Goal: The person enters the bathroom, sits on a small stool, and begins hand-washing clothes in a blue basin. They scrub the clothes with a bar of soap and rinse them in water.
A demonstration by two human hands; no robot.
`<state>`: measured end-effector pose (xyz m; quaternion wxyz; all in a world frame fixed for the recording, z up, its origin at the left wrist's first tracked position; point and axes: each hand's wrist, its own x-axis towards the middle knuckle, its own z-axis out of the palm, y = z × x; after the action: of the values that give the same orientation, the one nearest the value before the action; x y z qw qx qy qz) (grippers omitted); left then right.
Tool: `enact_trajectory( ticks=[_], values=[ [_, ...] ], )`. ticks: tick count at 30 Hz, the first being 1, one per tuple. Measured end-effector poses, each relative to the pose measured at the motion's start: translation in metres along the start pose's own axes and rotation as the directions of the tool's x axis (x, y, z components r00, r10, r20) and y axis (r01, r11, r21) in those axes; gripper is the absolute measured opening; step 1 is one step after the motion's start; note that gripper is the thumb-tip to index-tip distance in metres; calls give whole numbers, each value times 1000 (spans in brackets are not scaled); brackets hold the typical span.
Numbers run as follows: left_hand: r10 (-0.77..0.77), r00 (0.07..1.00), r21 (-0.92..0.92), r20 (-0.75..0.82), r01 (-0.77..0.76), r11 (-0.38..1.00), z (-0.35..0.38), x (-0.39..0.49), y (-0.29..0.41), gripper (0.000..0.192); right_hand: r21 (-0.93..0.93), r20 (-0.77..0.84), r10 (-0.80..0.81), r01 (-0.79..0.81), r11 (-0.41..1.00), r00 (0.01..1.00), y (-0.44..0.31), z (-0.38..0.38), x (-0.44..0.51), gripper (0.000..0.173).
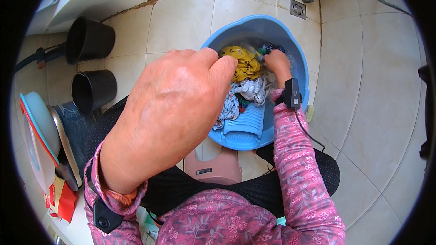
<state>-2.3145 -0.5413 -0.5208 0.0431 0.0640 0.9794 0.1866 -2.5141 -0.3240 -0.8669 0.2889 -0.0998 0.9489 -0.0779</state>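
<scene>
My left hand (pixel 170 105) is raised close to the camera, its back towards me and its fingers curled. Its fingertips and palm are hidden, so I cannot tell whether it holds anything. Below it stands a light blue plastic basin (pixel 304 75) with water and wet clothes. My right hand (pixel 278 63) is inside, closed at a dark patterned cloth (pixel 269 47) near the far side. A yellow printed cloth (pixel 241 63) bunches up beside it. Nearer are a white-grey cloth (pixel 253 88) and a light blue printed cloth (pixel 227 109), above the basin's built-in ribbed washboard (pixel 245 122).
A pink plastic stool (pixel 214 166) stands between my knees. Two black buckets (pixel 93 90) and several stacked basins (pixel 42 122) are on the left. A floor drain (pixel 298 9) lies beyond the basin, a brush (pixel 309 113) right of it. A metal hose (pixel 388 1) hangs far right.
</scene>
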Motion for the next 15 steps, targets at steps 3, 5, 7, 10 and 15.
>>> enact_trajectory(
  ticks=[3, 5, 7, 10, 15],
  values=[
    [6, 1000, 18, -3, -6, 1000, 1, -1, 1, 29, 19, -73, 13, -12, 1000, 997, -35, 2, -20, 60],
    [10, 1000, 8, -5, -10, 1000, 2, -2, 3, 28, -47, -78, -61, 57, 997, 995, -53, 27, -42, 70],
    [19, 999, -40, -26, -20, 999, 4, -2, 3, 27, 77, 125, -92, 83, 994, 988, -53, 39, -50, 72],
    [0, 1000, -24, -20, 0, 1000, 5, -2, 3, 24, 90, 136, -261, 251, 964, 956, -44, 48, -60, 58],
    [12, 999, -23, -34, -13, 1000, 6, 1, -2, 24, -220, 56, -317, 321, 921, 947, -55, 44, -99, 41]
  ],
)
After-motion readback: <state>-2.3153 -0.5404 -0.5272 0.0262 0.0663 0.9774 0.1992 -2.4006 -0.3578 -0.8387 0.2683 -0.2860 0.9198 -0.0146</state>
